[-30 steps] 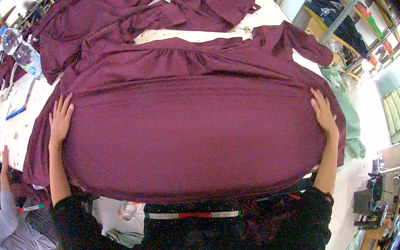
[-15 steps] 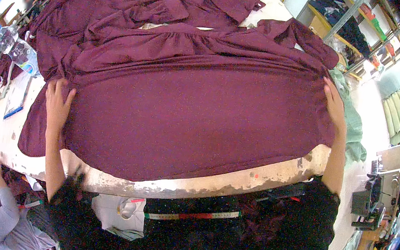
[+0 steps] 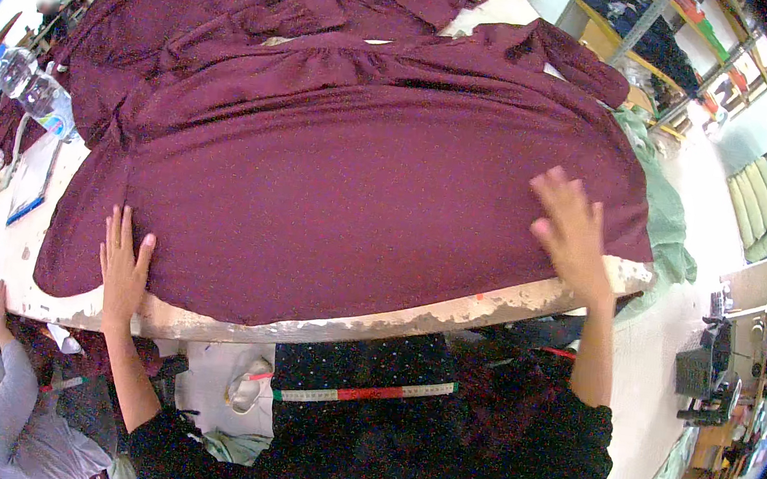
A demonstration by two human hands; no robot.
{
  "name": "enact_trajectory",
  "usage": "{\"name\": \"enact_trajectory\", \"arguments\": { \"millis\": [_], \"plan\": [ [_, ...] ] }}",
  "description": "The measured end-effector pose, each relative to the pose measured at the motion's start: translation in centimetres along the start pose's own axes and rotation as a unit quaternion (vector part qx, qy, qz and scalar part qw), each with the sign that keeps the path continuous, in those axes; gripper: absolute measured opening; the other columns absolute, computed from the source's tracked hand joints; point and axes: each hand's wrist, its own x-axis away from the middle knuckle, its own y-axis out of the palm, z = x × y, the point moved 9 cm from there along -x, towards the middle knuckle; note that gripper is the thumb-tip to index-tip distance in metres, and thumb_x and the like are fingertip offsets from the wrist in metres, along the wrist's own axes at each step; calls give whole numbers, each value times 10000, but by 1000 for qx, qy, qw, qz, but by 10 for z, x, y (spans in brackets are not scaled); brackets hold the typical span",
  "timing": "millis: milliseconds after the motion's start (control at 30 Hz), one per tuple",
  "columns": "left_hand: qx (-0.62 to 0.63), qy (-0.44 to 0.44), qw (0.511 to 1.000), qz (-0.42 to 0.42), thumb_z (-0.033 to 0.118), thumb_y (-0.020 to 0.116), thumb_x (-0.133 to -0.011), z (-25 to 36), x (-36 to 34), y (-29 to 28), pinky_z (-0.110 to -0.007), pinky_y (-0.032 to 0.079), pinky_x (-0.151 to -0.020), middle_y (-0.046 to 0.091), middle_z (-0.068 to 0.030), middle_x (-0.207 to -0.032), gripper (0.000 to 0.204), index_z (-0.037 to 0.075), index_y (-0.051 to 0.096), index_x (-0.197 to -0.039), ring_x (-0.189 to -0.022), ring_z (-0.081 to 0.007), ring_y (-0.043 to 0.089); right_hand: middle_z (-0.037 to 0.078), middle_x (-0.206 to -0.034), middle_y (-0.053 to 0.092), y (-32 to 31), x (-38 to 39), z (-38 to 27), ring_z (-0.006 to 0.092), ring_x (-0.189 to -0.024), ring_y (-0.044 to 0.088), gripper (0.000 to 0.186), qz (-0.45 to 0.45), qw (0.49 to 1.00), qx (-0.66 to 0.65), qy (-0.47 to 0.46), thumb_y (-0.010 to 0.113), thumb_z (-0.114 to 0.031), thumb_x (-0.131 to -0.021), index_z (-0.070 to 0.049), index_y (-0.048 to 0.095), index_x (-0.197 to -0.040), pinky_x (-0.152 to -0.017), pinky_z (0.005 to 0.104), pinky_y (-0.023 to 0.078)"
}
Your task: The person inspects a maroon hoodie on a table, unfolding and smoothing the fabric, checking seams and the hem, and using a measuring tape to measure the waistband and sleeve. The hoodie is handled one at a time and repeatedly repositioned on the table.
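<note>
A maroon garment (image 3: pixel 348 216) with a gathered seam lies spread over the table, its wide smooth panel towards me and its far part bunched in folds. My left hand (image 3: pixel 125 265) rests flat on the panel's near left part, fingers stretched out. Over the right part of the panel is my right hand (image 3: pixel 573 239), fingers spread and a little blurred; whether it touches the cloth I cannot tell. Neither hand holds anything.
The table's worn front edge (image 3: pixel 374 312) curves before me. A plastic bottle (image 3: pixel 37 94) and a blue-edged clipboard (image 3: pixel 31 187) are at the left. Green cloth (image 3: pixel 663 221) hangs at the right. Another person's grey sleeve (image 3: pixel 5 399) shows lower left. A tape measure (image 3: pixel 365 391) lies across my front.
My left hand has moved nearer along the cloth and flattened. The right hand has left the panel's right edge and come inward. The panel's right side now lies flatter.
</note>
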Motion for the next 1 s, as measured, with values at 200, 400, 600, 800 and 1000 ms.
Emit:
{"name": "enact_trajectory", "arguments": {
  "millis": [200, 400, 600, 800, 1000],
  "plan": [
    [54, -32, 996, -63, 412, 292, -953, -29, 13, 7, -443, 121, -1088, 196, -120, -1468, 553, 95, 244, -1404, -1364, -283, 145, -24, -1478, 190, 23, 43, 105, 280, -1359, 165, 561, -80, 978, -8, 194, 349, -511, -902, -294, 231, -1405, -1042, 601, 93],
    [151, -4, 988, 2, 374, 330, -953, -42, -13, -13, -377, 195, -1073, 310, -167, -1409, 523, 24, 353, -1341, -1333, -311, 230, 7, -1469, 220, -2, 38, 132, 302, -1348, 189, 503, 75, 977, -52, 195, 305, -452, -937, -265, 256, -1401, -1055, 573, 93],
    [42, 21, 998, -38, 361, 320, -955, -41, 12, 8, -448, 158, -1079, 238, -113, -1453, 477, 149, 311, -1382, -1339, -338, 193, 103, -1422, 308, 8, 50, 81, 285, -1324, 257, 501, -17, 993, -94, 72, 318, -420, -942, -143, 357, -1358, -1072, 453, 181],
    [94, -144, 985, 20, 320, 365, -949, -103, 14, -22, -398, 308, -1005, 428, -192, -1300, 425, 24, 475, -1234, -1208, -344, 393, 160, -1164, 569, -43, 49, 110, 259, -1123, 516, 389, 108, 932, -223, 264, 408, -317, -942, -20, 583, -1124, -949, 332, 375],
    [34, -46, 998, -35, 400, 282, -955, -35, 21, -1, -455, 151, -1074, 255, -77, -1453, 467, 207, 339, -1376, -1346, -298, 200, 134, -1227, 538, -14, 46, 102, 240, -1178, 475, 369, 155, 969, -146, 123, 420, -293, -941, -23, 576, -1138, -1001, 315, 327]
  ]
}}
